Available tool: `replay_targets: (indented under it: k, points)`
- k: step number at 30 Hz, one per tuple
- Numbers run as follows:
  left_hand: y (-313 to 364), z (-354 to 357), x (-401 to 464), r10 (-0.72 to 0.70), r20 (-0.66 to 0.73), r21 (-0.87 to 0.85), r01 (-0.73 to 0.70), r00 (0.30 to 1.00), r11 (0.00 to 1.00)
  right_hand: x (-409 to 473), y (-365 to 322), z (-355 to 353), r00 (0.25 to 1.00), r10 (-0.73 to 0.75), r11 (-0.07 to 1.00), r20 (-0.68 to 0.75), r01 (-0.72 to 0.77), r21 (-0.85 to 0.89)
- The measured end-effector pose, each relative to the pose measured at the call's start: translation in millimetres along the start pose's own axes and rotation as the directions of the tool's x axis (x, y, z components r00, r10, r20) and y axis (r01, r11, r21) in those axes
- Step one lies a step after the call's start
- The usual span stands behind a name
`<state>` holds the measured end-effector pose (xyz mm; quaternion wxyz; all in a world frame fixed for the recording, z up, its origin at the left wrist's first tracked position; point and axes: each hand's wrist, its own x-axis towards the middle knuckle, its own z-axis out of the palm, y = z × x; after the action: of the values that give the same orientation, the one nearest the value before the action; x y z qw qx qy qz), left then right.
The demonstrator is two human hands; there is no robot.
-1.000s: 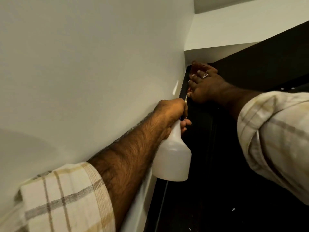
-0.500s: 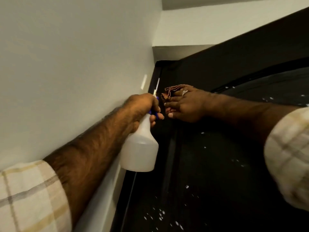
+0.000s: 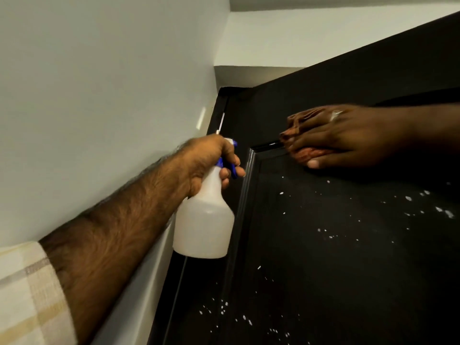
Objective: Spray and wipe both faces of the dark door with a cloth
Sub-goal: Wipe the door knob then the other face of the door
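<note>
Door (image 3: 336, 245) (dark, wet specks) | cloth (image 3: 302, 120) under R hand (image 3: 348, 138) fingers, pressed flat | L hand (image 3: 209, 160) grips spray bottle (image 3: 204, 220)

Single head-worn view, close to door (image 3: 348, 245), tilted upward toward door's top corner; wall (image 3: 99, 95) at left, ceiling (image 3: 323, 33) above.

Right hand (image 3: 348, 138) presses cloth (image 3: 302, 122) on door (image 3: 336, 245); left hand (image 3: 209, 163) grips bottle (image 3: 204, 225).
</note>
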<state>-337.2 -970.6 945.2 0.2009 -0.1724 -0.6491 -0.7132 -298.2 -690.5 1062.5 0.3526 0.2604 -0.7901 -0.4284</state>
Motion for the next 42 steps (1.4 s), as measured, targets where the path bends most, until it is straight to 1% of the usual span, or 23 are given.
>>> replay_targets:
  k: [2,4,7,10,14,18,21,24,26,29,33,36,39,42]
  points:
    - [-6,-5,-3,-0.01,-0.021,0.008,0.01,1.0,1.0,48,-25,8,0.999,-0.038,0.999,0.008,0.038,-0.01]
    - [-10,-9,-4,-0.015,-0.042,0.004,0.015,0.999,1.0,84,-45,15,0.999,-0.033,0.999,0.036,0.033,0.008]
    - [-14,-6,-5,-0.014,-0.045,-0.003,0.014,0.999,1.0,95,-51,19,0.999,-0.027,0.999,0.042,0.026,0.027]
    - [-12,7,-6,-0.026,0.004,-0.014,0.026,1.0,1.0,70,-40,13,0.998,-0.019,1.0,0.065,0.017,0.02]
    - [0,29,-6,-0.039,0.066,-0.05,0.042,0.997,0.998,24,-20,-2,0.998,-0.003,1.0,0.059,0.002,0.006]
    - [18,56,-7,0.012,0.139,-0.137,0.007,0.99,0.991,-34,10,-10,0.994,0.09,0.996,0.06,-0.089,-0.006]
    - [23,69,-8,0.028,0.199,-0.154,0.003,0.98,0.988,-84,32,-11,0.983,0.18,0.983,0.045,-0.181,0.014]
    - [23,66,-8,0.037,0.223,-0.166,0.001,0.974,0.986,-123,44,-4,0.964,0.266,0.963,-0.019,-0.265,0.055]
    - [21,55,-7,0.034,0.217,-0.174,0.005,0.975,0.985,-124,42,-1,0.955,0.292,0.955,-0.052,-0.289,0.067]
    - [15,39,-8,0.005,0.17,-0.145,0.02,0.985,0.989,-82,23,-1,0.978,0.206,0.977,-0.044,-0.203,0.069]
    - [6,16,-14,-0.013,0.108,-0.114,0.025,0.994,0.993,10,-17,2,0.998,0.062,0.997,-0.009,-0.062,0.055]
    - [5,5,-17,-0.028,0.078,-0.087,0.035,0.997,0.996,51,-38,3,0.999,0.027,0.997,0.033,-0.029,0.067]
    - [8,6,-18,-0.033,0.089,-0.076,0.04,0.995,0.996,51,-37,0,0.999,0.026,0.997,0.046,-0.029,0.077]
    - [11,11,-18,-0.018,0.086,-0.088,0.026,0.996,0.996,13,-21,-8,0.997,0.066,0.994,0.043,-0.07,0.084]
